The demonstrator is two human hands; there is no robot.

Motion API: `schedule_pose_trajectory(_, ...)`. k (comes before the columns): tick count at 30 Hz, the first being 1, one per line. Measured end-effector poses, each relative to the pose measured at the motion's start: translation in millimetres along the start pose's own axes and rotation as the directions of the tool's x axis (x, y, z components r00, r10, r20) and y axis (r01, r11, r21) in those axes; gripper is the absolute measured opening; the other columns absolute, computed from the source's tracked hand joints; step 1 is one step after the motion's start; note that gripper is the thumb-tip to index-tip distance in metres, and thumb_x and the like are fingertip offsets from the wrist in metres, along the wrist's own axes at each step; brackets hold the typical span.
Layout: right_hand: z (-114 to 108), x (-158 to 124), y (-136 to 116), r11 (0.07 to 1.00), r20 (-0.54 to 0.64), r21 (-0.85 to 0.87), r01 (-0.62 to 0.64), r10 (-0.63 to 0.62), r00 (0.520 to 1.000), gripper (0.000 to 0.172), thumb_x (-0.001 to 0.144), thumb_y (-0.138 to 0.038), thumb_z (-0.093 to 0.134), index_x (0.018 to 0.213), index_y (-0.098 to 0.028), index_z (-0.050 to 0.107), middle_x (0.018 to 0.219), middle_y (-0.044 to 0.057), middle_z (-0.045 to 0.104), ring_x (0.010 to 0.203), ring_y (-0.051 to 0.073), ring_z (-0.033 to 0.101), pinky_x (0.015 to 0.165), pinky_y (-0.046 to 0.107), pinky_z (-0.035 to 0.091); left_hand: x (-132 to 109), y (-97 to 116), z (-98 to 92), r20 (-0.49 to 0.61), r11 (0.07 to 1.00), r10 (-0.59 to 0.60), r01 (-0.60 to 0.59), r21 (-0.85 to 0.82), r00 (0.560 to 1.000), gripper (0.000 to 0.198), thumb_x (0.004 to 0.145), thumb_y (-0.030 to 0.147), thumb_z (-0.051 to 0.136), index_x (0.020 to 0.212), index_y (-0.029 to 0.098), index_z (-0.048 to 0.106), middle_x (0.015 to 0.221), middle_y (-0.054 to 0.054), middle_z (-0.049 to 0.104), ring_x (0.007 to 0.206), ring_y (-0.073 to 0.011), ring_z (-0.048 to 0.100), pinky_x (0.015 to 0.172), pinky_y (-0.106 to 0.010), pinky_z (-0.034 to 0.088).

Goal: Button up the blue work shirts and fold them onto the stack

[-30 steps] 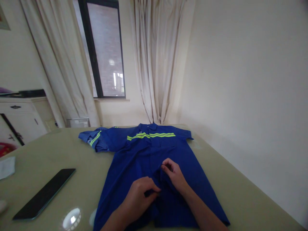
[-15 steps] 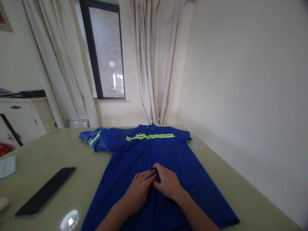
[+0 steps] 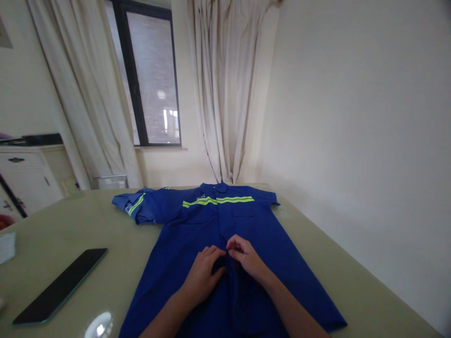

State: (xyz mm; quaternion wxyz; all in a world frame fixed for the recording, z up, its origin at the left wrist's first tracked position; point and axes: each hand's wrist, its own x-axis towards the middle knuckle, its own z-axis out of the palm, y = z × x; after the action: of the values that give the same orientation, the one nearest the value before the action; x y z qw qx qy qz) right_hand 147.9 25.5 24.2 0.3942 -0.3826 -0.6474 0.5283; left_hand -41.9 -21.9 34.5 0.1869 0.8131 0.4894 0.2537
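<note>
A blue short-sleeved work shirt (image 3: 204, 234) with yellow-green reflective stripes lies front up on the table, its collar at the far end. My right hand (image 3: 248, 257) pinches the edge of the front placket about halfway down, and the cloth there rises in a ridge. Just beside it, my left hand (image 3: 205, 274) is curled with its fingertips closed on the same placket. Both sets of fingertips nearly meet. Whether a button sits between them is too small to make out.
On the pale green table (image 3: 81, 225), a black flat slab with a teal edge (image 3: 61, 286) lies to the left. A folded blue garment with a reflective stripe (image 3: 141, 206) rests by the shirt's left sleeve. White paper (image 3: 7, 247) is at the far left. A wall (image 3: 369, 164) borders the right side.
My right hand has gone from a spread thumb and finger to a pinch on the placket. The placket is lifted more. My left thumb has parted from its fingers somewhat.
</note>
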Motion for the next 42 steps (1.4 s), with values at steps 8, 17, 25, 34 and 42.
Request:
schedule_pose_trajectory(8, -1.5, -1.7, -12.9, 0.999, -0.091, 0.052, 0.01, -0.005, 0.996, 0.01, 0.077, -0.029, 0.061, 0.083, -0.021, 0.063, 0.061, -0.006, 0.048, 0.053, 0.011, 0.044, 0.05, 0.022, 0.032, -3.6, 3.9, 3.5, 0.005, 0.999, 0.033, -0.033, 0.026, 0.999, 0.037, 0.09, 0.015, 0.05, 0.121, 0.028, 0.065, 0.118, -0.004, 0.07, 0.107, -0.0252, 0.06, 0.096, -0.04, 0.044)
schedule_pose_trajectory(17, -0.3, -15.6, -27.0, 0.914, -0.038, -0.396, 0.086, -0.109, 0.993, 0.017, 0.083, -0.028, 0.062, 0.087, -0.02, 0.076, 0.068, 0.0, 0.064, 0.062, 0.015, 0.054, 0.059, 0.025, 0.038, -3.2, -2.9, -4.0, -0.192, 0.941, -0.091, 0.021, -0.338, 0.977, 0.03, 0.095, 0.021, 0.048, 0.105, 0.027, 0.076, 0.101, -0.001, 0.078, 0.094, -0.0206, 0.072, 0.085, -0.03, 0.052)
schedule_pose_trajectory(25, 2.9, -15.5, -25.8, 0.914, -0.012, -0.399, 0.076, -0.089, 0.996, 0.023, 0.087, -0.041, 0.069, 0.084, -0.019, 0.076, 0.069, 0.0, 0.066, 0.063, 0.015, 0.054, 0.058, 0.025, 0.037, -4.2, -6.1, -1.6, -0.261, 0.932, -0.086, -0.014, -0.361, 0.961, 0.021, 0.091, 0.021, 0.055, 0.1, 0.026, 0.074, 0.1, -0.002, 0.078, 0.096, -0.0206, 0.072, 0.089, -0.032, 0.054)
schedule_pose_trajectory(34, 9.8, -18.2, -24.1, 0.876, -0.041, -0.466, 0.122, -0.159, 0.986, 0.014, 0.083, -0.034, 0.073, 0.086, -0.02, 0.076, 0.072, 0.0, 0.065, 0.064, 0.015, 0.055, 0.06, 0.026, 0.04, -1.0, -13.1, 3.9, -0.113, 0.754, -0.207, 0.085, -0.652, 0.972, 0.039, 0.085, 0.026, 0.06, 0.123, 0.018, 0.065, 0.113, -0.009, 0.076, 0.106, -0.0224, 0.072, 0.097, -0.038, 0.056)
schedule_pose_trajectory(42, 11.8, -18.7, -18.5, 0.854, -0.058, -0.502, 0.137, -0.191, 0.98, 0.017, 0.089, -0.035, 0.067, 0.089, -0.02, 0.075, 0.077, 0.001, 0.066, 0.066, 0.015, 0.057, 0.062, 0.026, 0.042, 0.5, -14.4, 6.7, -0.134, 0.87, -0.16, 0.075, -0.487, 0.978, 0.031, 0.088, 0.023, 0.052, 0.11, 0.021, 0.074, 0.102, -0.006, 0.076, 0.095, -0.0213, 0.07, 0.088, -0.033, 0.054)
